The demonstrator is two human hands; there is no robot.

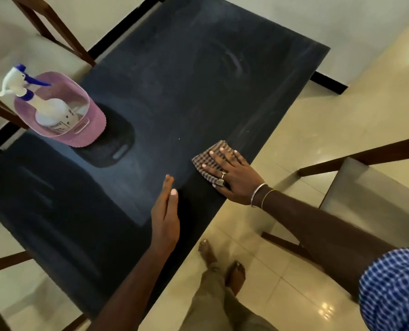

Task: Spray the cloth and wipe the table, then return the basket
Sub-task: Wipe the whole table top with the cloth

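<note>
Tiled floor [306, 130] surrounds a dark, glossy bench [198, 80].

- Basket [89, 130]: pink, stands on the bench near its left edge and holds a spray bottle [53, 111]. The bottle's long axis leans, with the head up and to the left. The label print is too blurred to read.
- Cloth [208, 158]: checked, folded, lies flat near the right edge.
- Right hand [232, 177]: presses on the cloth, fingers straight and spread, pointing across the bench.
- Left hand [165, 218]: straight-fingered, edge-on, holds nothing.
</note>
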